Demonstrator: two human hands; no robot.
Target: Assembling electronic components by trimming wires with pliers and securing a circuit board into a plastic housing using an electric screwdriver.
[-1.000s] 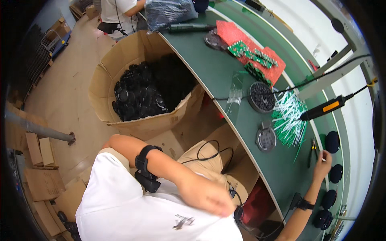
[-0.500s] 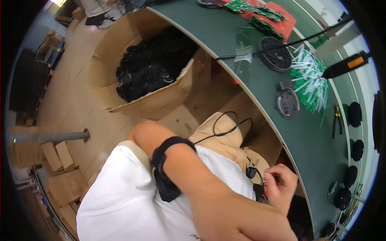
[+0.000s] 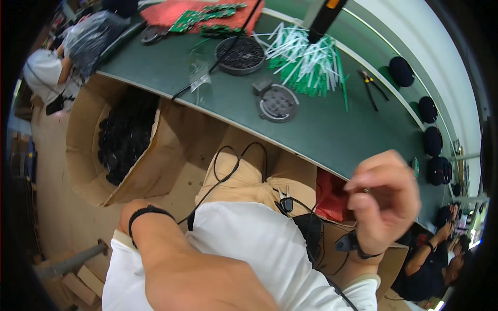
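My right hand (image 3: 389, 194) is raised in front of the bench edge, fingers curled and thumb close to the index finger. A tiny glint shows between them, too small to name. A black strap (image 3: 368, 254) circles this wrist. My left hand (image 3: 218, 285) crosses low before my white shirt; its fingers are hidden at the lower edge. Another black band (image 3: 145, 211) is round the left arm. On my lap lies a black cable (image 3: 228, 176), with a black clip with metal prongs (image 3: 286, 203) beside it.
On the green bench (image 3: 332, 135) are a round dish of small black parts (image 3: 239, 54), a lidded grey dish (image 3: 278, 103), green and white strips (image 3: 306, 62), cutters (image 3: 373, 89) and circuit boards (image 3: 207, 18). A carton of black parts (image 3: 83, 155) stands left. Co-workers sit on both sides.
The view has swung to the right. My right hand has risen from beside my lap to the bench edge; my left arm now sits lower and further left in view.
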